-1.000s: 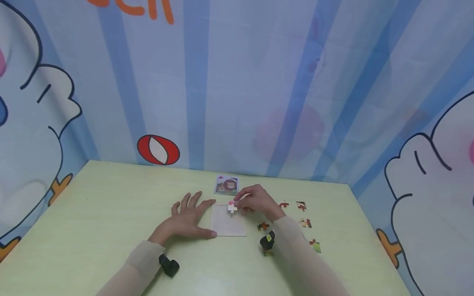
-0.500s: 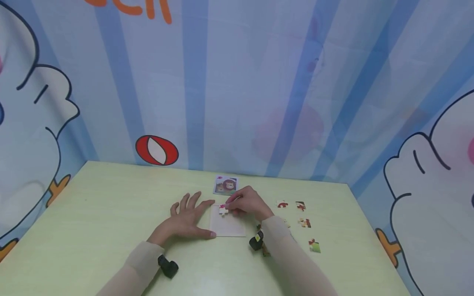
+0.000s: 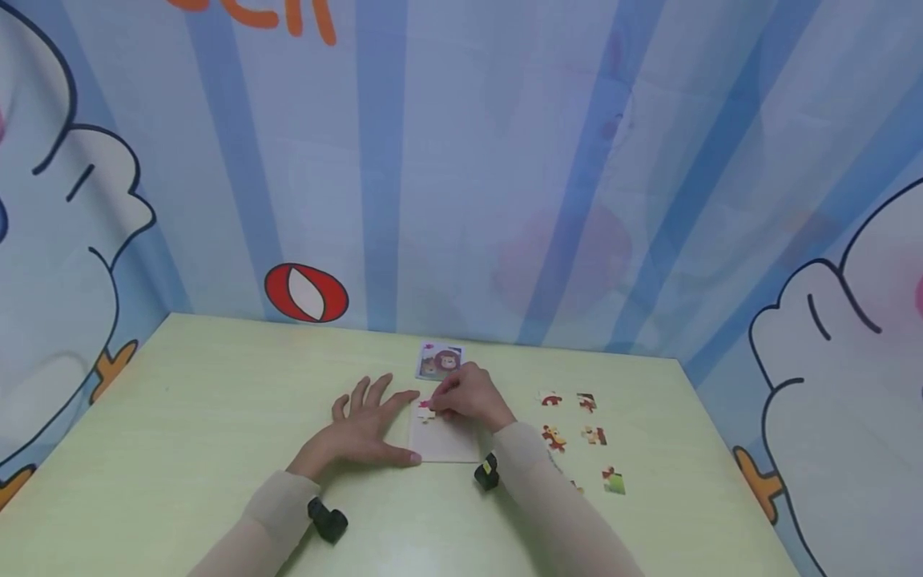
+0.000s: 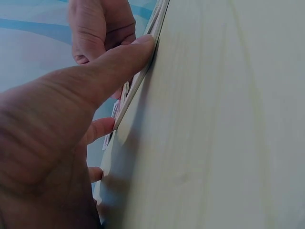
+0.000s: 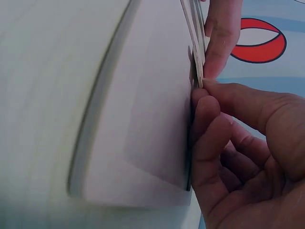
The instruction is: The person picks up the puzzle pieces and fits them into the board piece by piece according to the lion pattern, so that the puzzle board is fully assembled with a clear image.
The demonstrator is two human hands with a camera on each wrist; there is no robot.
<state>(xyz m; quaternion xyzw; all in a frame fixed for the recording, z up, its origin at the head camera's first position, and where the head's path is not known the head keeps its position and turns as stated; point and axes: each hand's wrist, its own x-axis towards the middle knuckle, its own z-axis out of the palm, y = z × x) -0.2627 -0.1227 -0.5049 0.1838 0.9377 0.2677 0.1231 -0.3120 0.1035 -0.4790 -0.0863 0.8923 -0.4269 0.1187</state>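
My right hand (image 3: 472, 397) pinches a jigsaw piece (image 3: 425, 413), white with pink at its top, over the upper left corner of a pale square puzzle board (image 3: 450, 445). In the right wrist view, the thumb and index finger grip the thin edge of the piece (image 5: 199, 71), close over the board (image 5: 138, 119). My left hand (image 3: 364, 429) lies with fingers spread along the board's left side. Its thumb and index fingertip touch the lower and upper left corners. In the left wrist view, the left thumb (image 4: 128, 52) presses against the board's edge.
A small picture card (image 3: 438, 362) with a lion lies behind the board. Several loose jigsaw pieces lie to the right, among them a green one (image 3: 614, 481) and a dark red one (image 3: 586, 402). The right forearm partly covers others. A printed cloth backdrop (image 3: 461, 200) stands behind the table.
My right hand has carried the jigsaw piece leftward from the board's top middle to its upper left corner. More loose pieces show behind the forearm. The left hand has stayed in place.
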